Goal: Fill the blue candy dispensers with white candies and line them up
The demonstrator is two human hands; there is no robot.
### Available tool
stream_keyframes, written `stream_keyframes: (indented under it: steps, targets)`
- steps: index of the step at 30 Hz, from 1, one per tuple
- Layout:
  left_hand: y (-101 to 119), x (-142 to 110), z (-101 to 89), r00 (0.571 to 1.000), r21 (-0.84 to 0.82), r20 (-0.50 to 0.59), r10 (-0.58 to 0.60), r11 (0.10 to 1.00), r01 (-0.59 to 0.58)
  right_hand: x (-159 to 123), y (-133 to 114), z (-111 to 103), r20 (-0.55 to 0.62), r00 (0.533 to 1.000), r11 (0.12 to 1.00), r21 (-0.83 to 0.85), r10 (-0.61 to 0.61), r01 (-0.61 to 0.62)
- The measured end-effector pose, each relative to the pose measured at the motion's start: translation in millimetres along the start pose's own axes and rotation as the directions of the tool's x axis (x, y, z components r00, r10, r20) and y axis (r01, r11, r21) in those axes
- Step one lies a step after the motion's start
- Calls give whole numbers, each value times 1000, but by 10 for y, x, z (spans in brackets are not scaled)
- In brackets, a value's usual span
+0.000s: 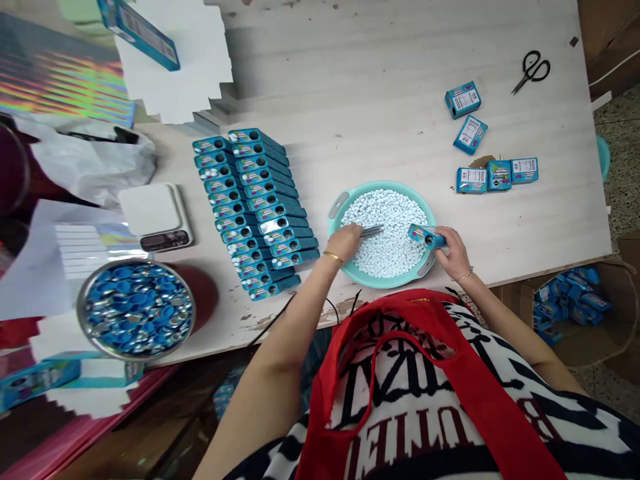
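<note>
A teal round tray (345, 200) full of small white pellets (387, 223) sits on the table in front of me. My left hand (345, 241) is closed on a small metal scoop (371, 231) that lies over the pellets. My right hand (450, 250) grips a small blue box (423, 235) at the tray's right rim, its opening turned toward the scoop. Two rows of the same blue boxes (253, 213) lie left of the tray.
Several blue boxes (487, 175) lie at the right, with black scissors (531, 71) behind them. A digital scale (156, 217), a metal bowl of blue caps (136, 317) and a plastic bag (87, 160) are at the left. A carton of boxes (570, 307) stands on the floor at right.
</note>
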State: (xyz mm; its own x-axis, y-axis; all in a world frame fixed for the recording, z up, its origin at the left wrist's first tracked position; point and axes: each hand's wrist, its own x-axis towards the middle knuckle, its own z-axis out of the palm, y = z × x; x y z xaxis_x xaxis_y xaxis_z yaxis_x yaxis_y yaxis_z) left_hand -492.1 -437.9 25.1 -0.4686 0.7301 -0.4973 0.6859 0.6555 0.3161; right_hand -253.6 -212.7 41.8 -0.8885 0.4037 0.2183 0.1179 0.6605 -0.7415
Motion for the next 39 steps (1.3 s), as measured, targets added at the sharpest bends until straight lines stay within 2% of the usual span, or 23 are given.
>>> stream_keyframes:
  steps: [3, 5, 7, 9, 11, 13, 15, 18, 21, 23, 26, 28, 31, 33, 34, 36, 39]
  targets:
    - [178, 255, 410, 998, -180, -45, 52, 982, -59, -15, 2, -81, -26, 998, 998, 6, 58, -58]
    - [334, 363, 587, 995, -244, -65, 78, 965, -92, -26, -2, -119, -57, 994, 996, 6, 88, -88]
    - [434, 416, 683, 992, -301, -79, 99, 946, -118, -34, -10, -144, -86, 990, 993, 11, 114, -114]
    - [450, 403, 695, 989, -338, -84, 124, 930, -145, -39, -23, -159, -108, 984, 990, 20, 144, -143]
    - [398, 315, 618, 980, -402, -112, 162, 895, -194, -42, -36, -169, -122, 977, 985, 26, 173, -171]
    - [323, 156, 450, 964, -463, -166, 207, 847, -262, -45, -45, -176, -129, 974, 983, 18, 185, -184]
    - [270, -48, 203, 942, -475, -223, 251, 816, -330, -44, -52, -173, -127, 979, 987, -7, 158, -160]
    - [290, -348, -242, 910, -399, -245, 333, 821, -408, -25, -78, -135, -89, 993, 995, -56, 77, -82]
    - [438, -549, -656, 883, -277, -199, 424, 840, -466, 13, -136, -54, -7, 999, 996, -79, 31, -32]
    - [594, -630, -873, 884, -153, -129, 449, 872, -466, 36, -179, 13, 36, 999, 996, -83, 10, -7]
    - [895, -734, -1118, 925, 77, -5, 380, 922, -378, 45, -219, 107, 50, 998, 996, -76, -43, 47]
    - [1119, -819, -1242, 950, 208, 35, 310, 928, -310, 33, -225, 155, 52, 996, 996, -56, -66, 68]
    - [1385, -948, -1379, 964, 308, 52, 260, 914, -263, 7, -218, 200, 64, 997, 999, -12, -48, 49]
    - [1417, -989, -1421, 962, 325, 61, 265, 906, -270, -5, -209, 211, 68, 998, 1000, 9, -20, 20]
    - [1368, -985, -1415, 961, 326, 55, 271, 905, -274, -8, -202, 209, 65, 998, 1000, 17, -5, 4]
    - [1138, -917, -1325, 964, 319, 1, 267, 913, -253, -13, -183, 189, 51, 998, 999, 34, 24, -25]
    - [591, -688, -949, 983, 252, -72, 168, 957, -145, -23, -135, 115, 0, 998, 997, 61, 56, -56]
